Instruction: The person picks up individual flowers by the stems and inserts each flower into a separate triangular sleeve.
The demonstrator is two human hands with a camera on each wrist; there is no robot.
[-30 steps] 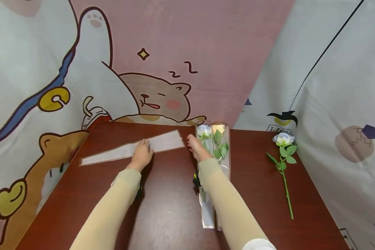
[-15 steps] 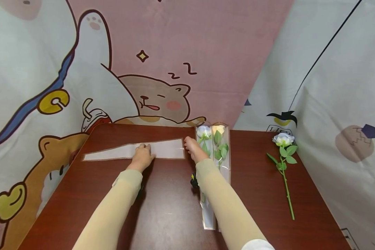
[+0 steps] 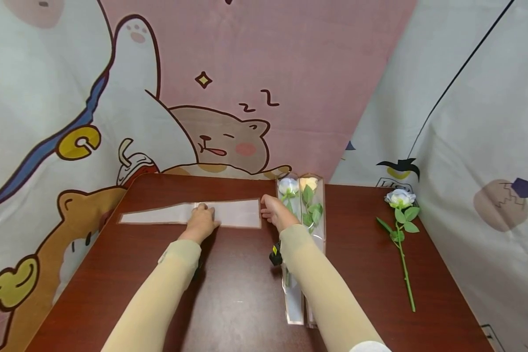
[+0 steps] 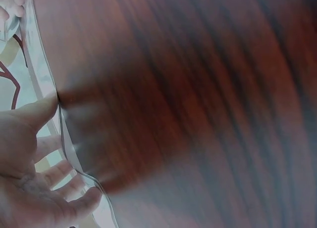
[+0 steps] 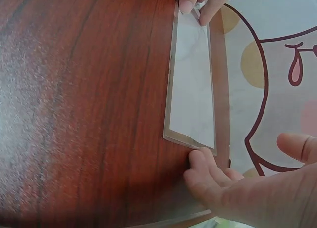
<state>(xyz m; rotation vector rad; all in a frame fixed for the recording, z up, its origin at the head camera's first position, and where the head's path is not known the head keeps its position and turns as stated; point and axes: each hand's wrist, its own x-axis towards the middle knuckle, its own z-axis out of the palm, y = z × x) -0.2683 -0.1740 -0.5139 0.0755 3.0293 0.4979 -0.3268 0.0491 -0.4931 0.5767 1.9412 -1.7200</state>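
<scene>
The left hand (image 3: 200,223) pinches the flower sleeve (image 3: 237,213), apparently steadying it; the right hand (image 3: 277,211), unclenched at its wide end (image 5: 193,131), should probably part it.

Wears a long left sleeve (image 3: 141,296) and a matching right sleeve (image 3: 334,288), plain and pale creamy yellow, smooth and fairly close along the forearm. Finishes at the wrist in a left cuff (image 3: 182,250) and a right cuff (image 3: 294,236), slightly greener in tone, almost khaki. Bears a tiny bump on the left cuff's outer edge, too small to make out. Shows a curved white patch (image 3: 369,347) at the elbow end of the right sleeve, cut off by the bottom of the head view. Leaves the left hand (image 3: 200,223) and the right hand (image 3: 279,213) bare beyond the cloth.
</scene>
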